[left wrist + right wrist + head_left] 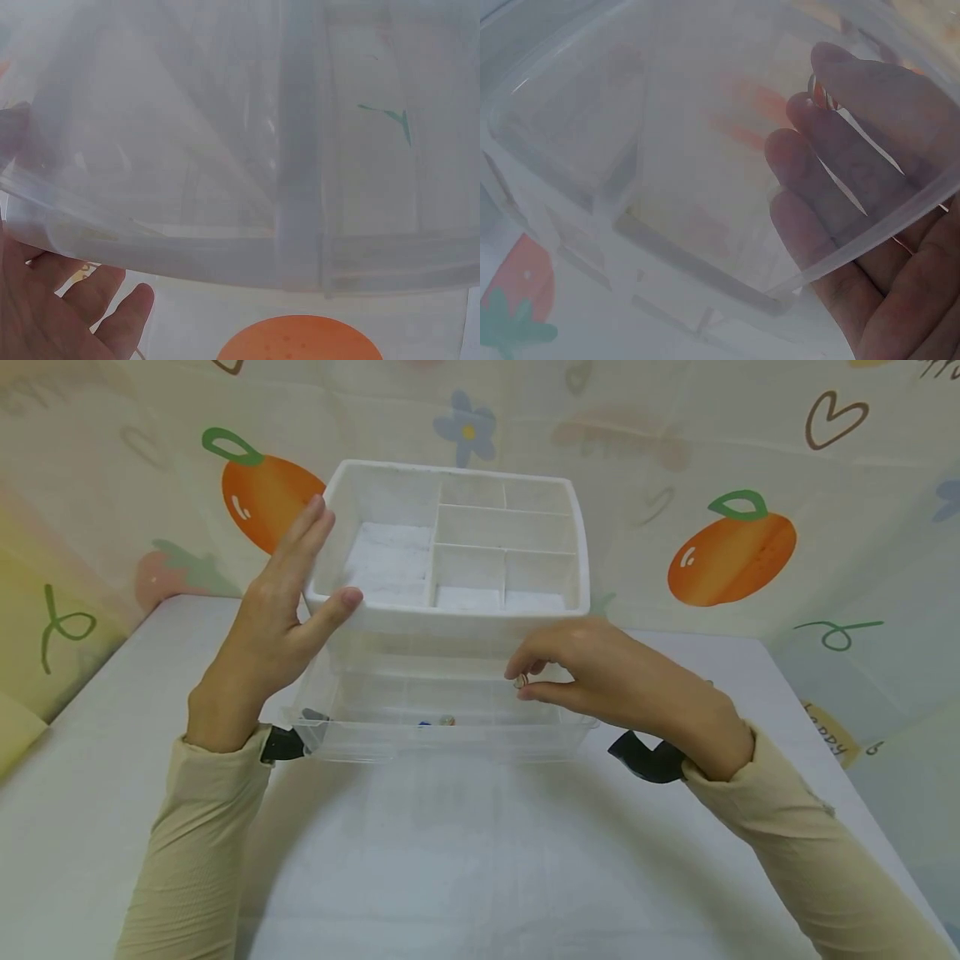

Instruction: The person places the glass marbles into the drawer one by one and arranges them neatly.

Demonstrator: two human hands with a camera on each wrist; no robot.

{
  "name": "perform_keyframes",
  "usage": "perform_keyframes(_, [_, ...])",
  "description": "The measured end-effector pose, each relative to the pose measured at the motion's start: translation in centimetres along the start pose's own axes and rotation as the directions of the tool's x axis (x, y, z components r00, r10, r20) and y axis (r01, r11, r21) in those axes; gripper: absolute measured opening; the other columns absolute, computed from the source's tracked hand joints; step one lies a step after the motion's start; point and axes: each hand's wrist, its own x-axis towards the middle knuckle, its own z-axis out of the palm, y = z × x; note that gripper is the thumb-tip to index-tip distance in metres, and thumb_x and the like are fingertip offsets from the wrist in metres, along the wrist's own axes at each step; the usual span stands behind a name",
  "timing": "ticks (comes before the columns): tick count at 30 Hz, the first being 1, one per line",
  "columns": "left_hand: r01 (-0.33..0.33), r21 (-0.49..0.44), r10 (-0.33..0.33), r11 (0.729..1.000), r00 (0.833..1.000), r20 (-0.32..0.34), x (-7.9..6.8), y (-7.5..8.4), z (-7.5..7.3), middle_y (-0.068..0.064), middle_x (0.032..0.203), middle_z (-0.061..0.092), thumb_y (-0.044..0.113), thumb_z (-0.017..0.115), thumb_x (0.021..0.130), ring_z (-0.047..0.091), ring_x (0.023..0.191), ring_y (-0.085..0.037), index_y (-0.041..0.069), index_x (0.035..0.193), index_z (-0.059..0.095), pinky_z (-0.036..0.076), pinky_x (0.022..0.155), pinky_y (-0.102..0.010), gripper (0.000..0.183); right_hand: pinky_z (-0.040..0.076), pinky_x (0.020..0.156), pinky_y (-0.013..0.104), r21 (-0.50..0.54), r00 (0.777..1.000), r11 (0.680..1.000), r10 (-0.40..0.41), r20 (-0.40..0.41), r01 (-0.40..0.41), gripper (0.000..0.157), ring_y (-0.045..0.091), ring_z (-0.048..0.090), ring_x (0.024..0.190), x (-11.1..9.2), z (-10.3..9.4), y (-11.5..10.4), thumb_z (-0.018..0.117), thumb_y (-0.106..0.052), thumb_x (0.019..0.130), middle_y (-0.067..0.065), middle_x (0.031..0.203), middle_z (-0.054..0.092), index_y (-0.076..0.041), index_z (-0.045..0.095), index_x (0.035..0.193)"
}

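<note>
In the head view, my right hand (615, 672) pinches a small clear marble (521, 681) with an orange streak between thumb and index finger, over the right part of a pulled-out clear drawer (480, 742). The right wrist view shows the marble (823, 94) at the fingertips, seen through clear plastic. My left hand (277, 610) rests against the left side of a white storage box (581, 552), fingers straight along its wall and thumb at the front rim corner. A blue marble (424, 723) and a pale marble (447, 721) lie in the drawer near its front wall.
The box's top tray has one large compartment (386, 560) on the left and several smaller ones on the right. It stands on a white-covered table (465, 860), close to a printed cloth backdrop (630, 452). Black straps (647, 758) stick out at both wrists.
</note>
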Motion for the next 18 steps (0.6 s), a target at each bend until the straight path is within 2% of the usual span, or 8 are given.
perform_keyframes(6, [-0.001, -0.003, 0.001, 1.000, 1.000, -0.001, 0.1, 0.0, 0.0, -0.001, 0.166, 0.021, 0.048, 0.055, 0.099, 0.020, 0.154, -0.017, 0.011, 0.157, 0.028, 0.018, 0.126, -0.041, 0.074, 0.054, 0.079, 0.028, -0.011, 0.998, 0.999, 0.031, 0.049, -0.030, 0.014, 0.008, 0.065, 0.089, 0.5, -0.1, -0.3, 0.076, -0.014, 0.088, -0.007, 0.098, 0.072, -0.013, 0.074, 0.102])
perform_keyframes(12, [-0.002, 0.001, 0.002, 1.000, 1.000, -0.003, 0.0, -0.1, 0.0, -0.001, 0.166, 0.021, 0.051, 0.054, 0.098, 0.021, 0.153, -0.018, 0.010, 0.157, 0.029, 0.018, 0.126, -0.041, 0.075, 0.055, 0.084, 0.030, -0.001, 0.996, 1.000, 0.027, 0.083, -0.027, 0.015, 0.011, 0.067, 0.092, 1.0, 0.0, -0.5, 0.075, -0.013, 0.088, -0.006, 0.099, 0.073, -0.013, 0.075, 0.103])
perform_keyframes(18, [-0.012, -0.001, 0.012, 1.000, 1.000, -0.010, 0.1, -0.1, 0.1, -0.003, 0.166, 0.023, 0.052, 0.054, 0.098, 0.022, 0.153, -0.020, 0.010, 0.156, 0.030, 0.018, 0.126, -0.041, 0.076, 0.055, 0.082, 0.030, -0.015, 0.991, 0.999, 0.034, 0.129, -0.032, 0.017, 0.010, 0.068, 0.089, 1.7, 0.4, -0.6, 0.076, -0.018, 0.088, -0.006, 0.099, 0.074, -0.012, 0.076, 0.104])
